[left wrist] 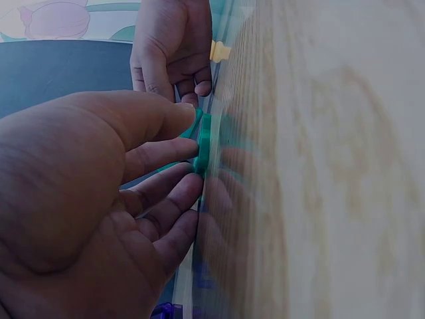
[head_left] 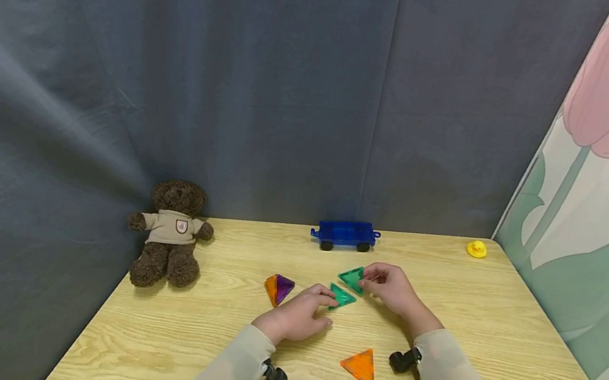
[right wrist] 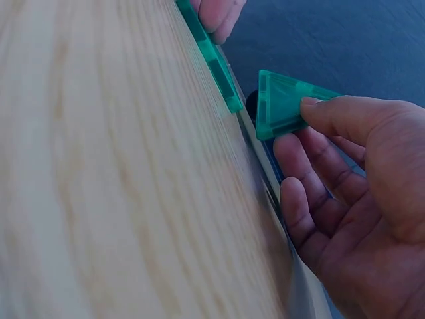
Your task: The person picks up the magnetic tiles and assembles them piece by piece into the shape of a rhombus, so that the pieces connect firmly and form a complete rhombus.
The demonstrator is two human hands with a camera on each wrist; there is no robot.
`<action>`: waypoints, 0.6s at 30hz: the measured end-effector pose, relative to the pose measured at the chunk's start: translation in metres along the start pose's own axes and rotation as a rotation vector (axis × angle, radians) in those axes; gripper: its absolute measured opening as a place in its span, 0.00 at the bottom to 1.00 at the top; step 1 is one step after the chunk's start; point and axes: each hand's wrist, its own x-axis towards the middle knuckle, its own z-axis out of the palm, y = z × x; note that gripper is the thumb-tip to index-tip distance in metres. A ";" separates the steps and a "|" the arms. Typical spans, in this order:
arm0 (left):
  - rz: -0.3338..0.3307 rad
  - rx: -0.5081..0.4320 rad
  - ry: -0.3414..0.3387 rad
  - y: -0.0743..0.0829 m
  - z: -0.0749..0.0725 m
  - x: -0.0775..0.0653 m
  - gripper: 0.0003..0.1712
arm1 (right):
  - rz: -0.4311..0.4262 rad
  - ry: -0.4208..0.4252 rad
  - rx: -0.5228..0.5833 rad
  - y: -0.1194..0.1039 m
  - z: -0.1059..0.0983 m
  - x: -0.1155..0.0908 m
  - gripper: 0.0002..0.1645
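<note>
My right hand pinches a green translucent triangular magnetic tile between thumb and fingers, tilted close over the table. Just in front of it, a second green triangular tile lies on the wood. The fingertips of my left hand touch this second tile, and the thumb stands apart from it in the head view. In the left wrist view the left hand's fingers are loosely extended at the edge of the flat tile. The two green tiles sit close together, with a narrow gap in the right wrist view.
An orange triangular tile lies nearer me, between the forearms. Left of my left hand lie an orange tile and a purple tile, side by side. A blue wheeled toy wagon, a teddy bear and a yellow duck stand farther back.
</note>
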 end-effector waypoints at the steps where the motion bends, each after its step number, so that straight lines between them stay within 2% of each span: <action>1: -0.002 -0.002 0.000 0.000 0.000 0.000 0.26 | -0.001 -0.002 -0.006 0.000 0.000 0.000 0.10; 9: -0.021 -0.010 -0.004 -0.001 0.001 0.001 0.26 | 0.005 -0.024 0.001 -0.004 0.001 -0.002 0.10; 18: -0.012 -0.014 -0.005 -0.001 0.001 0.001 0.26 | 0.007 -0.064 0.054 -0.004 0.005 -0.004 0.12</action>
